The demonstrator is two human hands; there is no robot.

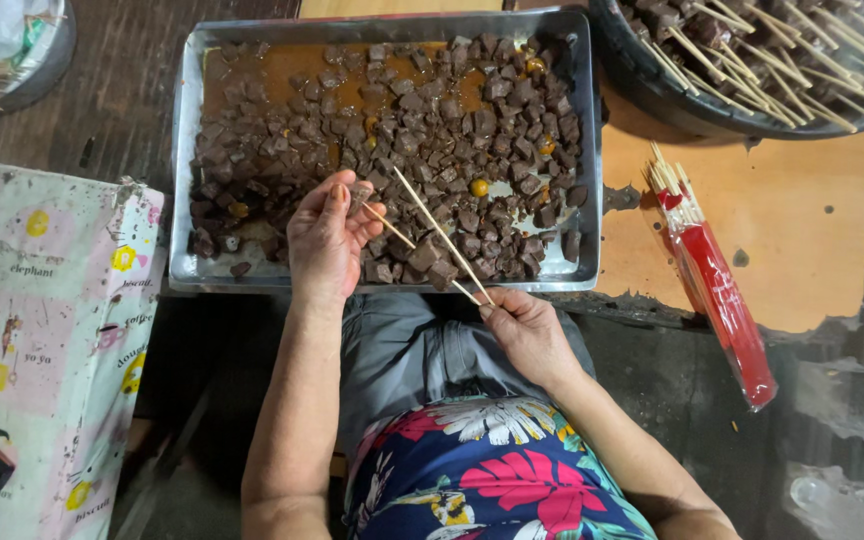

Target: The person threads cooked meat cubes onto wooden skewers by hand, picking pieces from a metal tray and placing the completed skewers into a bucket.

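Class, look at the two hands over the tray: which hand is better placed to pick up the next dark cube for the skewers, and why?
Probably the left hand: it hovers over the dark cubes in the metal tray, fingertips pinched. The right hand sits at the tray's near edge, gripping the bamboo skewers.

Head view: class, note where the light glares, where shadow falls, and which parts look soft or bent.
In the head view, glare brightens the metal tray rim at left; the floor below lies in deep shadow; the left hand, right hand and skewers are sharp; the bowl at the top right corner curves with lens distortion.
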